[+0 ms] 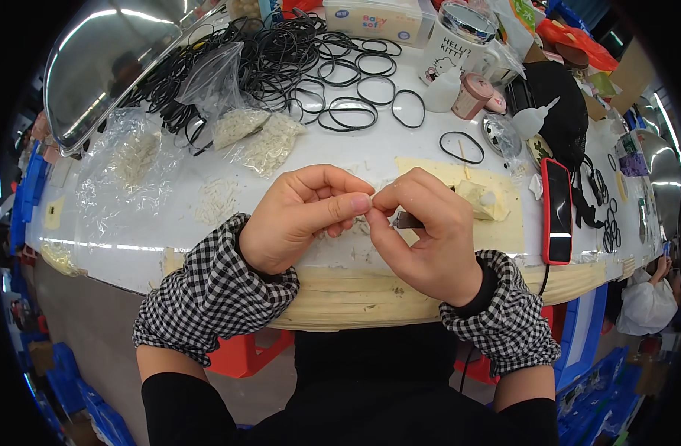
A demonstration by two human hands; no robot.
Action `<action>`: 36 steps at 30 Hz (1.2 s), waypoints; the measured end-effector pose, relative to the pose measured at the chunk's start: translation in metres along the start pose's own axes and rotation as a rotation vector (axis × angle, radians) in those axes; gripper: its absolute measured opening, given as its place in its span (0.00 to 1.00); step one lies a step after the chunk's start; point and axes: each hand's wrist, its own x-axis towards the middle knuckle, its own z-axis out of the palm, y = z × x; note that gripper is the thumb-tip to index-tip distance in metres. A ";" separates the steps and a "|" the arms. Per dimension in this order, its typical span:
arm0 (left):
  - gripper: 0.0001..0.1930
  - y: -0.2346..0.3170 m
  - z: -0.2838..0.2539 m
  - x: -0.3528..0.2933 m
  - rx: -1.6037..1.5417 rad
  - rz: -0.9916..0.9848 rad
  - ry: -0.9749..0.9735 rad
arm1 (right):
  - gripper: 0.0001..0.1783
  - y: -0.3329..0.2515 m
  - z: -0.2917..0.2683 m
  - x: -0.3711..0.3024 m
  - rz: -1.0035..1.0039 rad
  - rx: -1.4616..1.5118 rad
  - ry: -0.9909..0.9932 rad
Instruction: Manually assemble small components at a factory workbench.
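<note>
My left hand (305,215) and my right hand (429,234) meet fingertip to fingertip above the table's near edge. Thumb and index finger of the left hand are pinched together; whatever is between them is too small to make out. The right hand's thumb and index finger also press close at the same spot. A short, dark, metal-looking piece (407,220) lies within the curled right fingers, its rest hidden by the hand. Beneath and left of the hands, small off-white slivers (220,202) are strewn on the white tabletop (143,256).
Clear bags of off-white bits (270,145) and many black loops (340,72) lie farther back. On the right are a yellowish sheet (510,223), a red-cased phone (556,212), a white squeeze bottle (443,91) and a mug (459,41). A cream padded edge (355,299) runs along the front.
</note>
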 end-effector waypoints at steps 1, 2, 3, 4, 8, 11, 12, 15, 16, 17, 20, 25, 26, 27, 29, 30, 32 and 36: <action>0.06 0.000 -0.001 0.000 -0.014 -0.001 -0.010 | 0.07 -0.001 0.000 0.000 -0.003 -0.004 -0.002; 0.07 0.000 -0.003 0.000 -0.029 -0.002 -0.020 | 0.07 0.000 0.000 0.000 -0.007 -0.008 0.001; 0.07 0.000 -0.003 0.001 -0.042 -0.004 -0.027 | 0.07 0.001 0.001 0.000 -0.010 -0.008 0.003; 0.07 0.000 -0.003 0.000 -0.057 -0.006 -0.027 | 0.07 0.001 0.001 0.000 -0.014 -0.009 0.006; 0.07 -0.001 -0.002 0.001 -0.126 -0.015 -0.063 | 0.06 0.000 0.001 0.001 -0.022 0.010 0.019; 0.09 -0.003 -0.003 0.002 -0.157 -0.041 -0.067 | 0.11 -0.001 0.003 0.003 -0.035 0.006 0.012; 0.09 -0.003 -0.003 0.002 -0.162 -0.051 -0.056 | 0.14 -0.005 -0.002 0.005 -0.030 -0.039 -0.032; 0.10 0.000 -0.005 0.001 -0.176 -0.084 -0.080 | 0.19 -0.004 -0.005 0.006 -0.059 -0.169 -0.075; 0.10 0.000 -0.005 0.002 -0.163 -0.080 -0.106 | 0.21 -0.002 -0.005 0.005 -0.077 -0.213 -0.075; 0.10 0.001 -0.006 0.002 -0.151 -0.076 -0.131 | 0.21 0.000 -0.005 0.004 -0.074 -0.245 -0.080; 0.10 -0.002 -0.011 0.005 -0.164 -0.076 -0.195 | 0.21 0.004 -0.005 0.000 -0.069 -0.338 -0.096; 0.09 0.000 -0.012 0.006 -0.150 -0.085 -0.246 | 0.19 0.006 -0.003 -0.001 -0.109 -0.392 -0.073; 0.09 0.001 -0.011 0.005 -0.144 -0.090 -0.246 | 0.18 0.006 -0.003 -0.001 -0.105 -0.391 -0.076; 0.09 0.001 -0.010 0.005 -0.138 -0.094 -0.243 | 0.18 0.006 -0.002 -0.001 -0.102 -0.387 -0.080; 0.09 0.001 -0.009 0.004 -0.138 -0.098 -0.246 | 0.17 0.005 -0.001 -0.001 -0.100 -0.381 -0.086; 0.09 0.001 -0.009 0.005 -0.138 -0.101 -0.249 | 0.17 0.005 -0.001 -0.002 -0.100 -0.382 -0.088; 0.09 0.000 -0.010 0.005 -0.139 -0.092 -0.259 | 0.17 0.006 -0.001 -0.002 -0.100 -0.376 -0.092; 0.08 -0.001 -0.009 0.005 -0.152 -0.081 -0.265 | 0.17 0.006 -0.001 -0.002 -0.103 -0.359 -0.097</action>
